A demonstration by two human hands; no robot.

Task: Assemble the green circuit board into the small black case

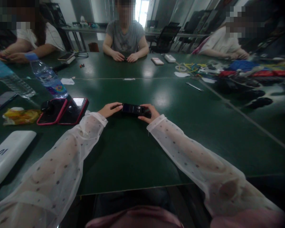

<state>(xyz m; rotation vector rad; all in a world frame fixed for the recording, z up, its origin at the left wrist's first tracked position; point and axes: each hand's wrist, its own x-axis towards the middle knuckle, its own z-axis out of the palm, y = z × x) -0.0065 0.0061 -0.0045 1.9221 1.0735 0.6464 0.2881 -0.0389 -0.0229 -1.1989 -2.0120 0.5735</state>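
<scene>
A small black device with a lit screen (132,109) is held level just above or on the green table, in the middle of the view; I cannot tell whether it touches the tabletop. My left hand (111,109) grips its left end, thumb along the near side. Around the right end close the thumb and fingers of my right hand (150,113). Small light marks show on the screen, too small to read. Sheer white sleeves with dark stars cover both my forearms.
Left of my hands lie two red-edged phones (72,111), a yellow packet (21,116), a white power bank (10,155) and two water bottles (48,77). A metal wrench-like tool (194,86) and tangled cables (192,67) lie right. Three people sit around the table (133,152).
</scene>
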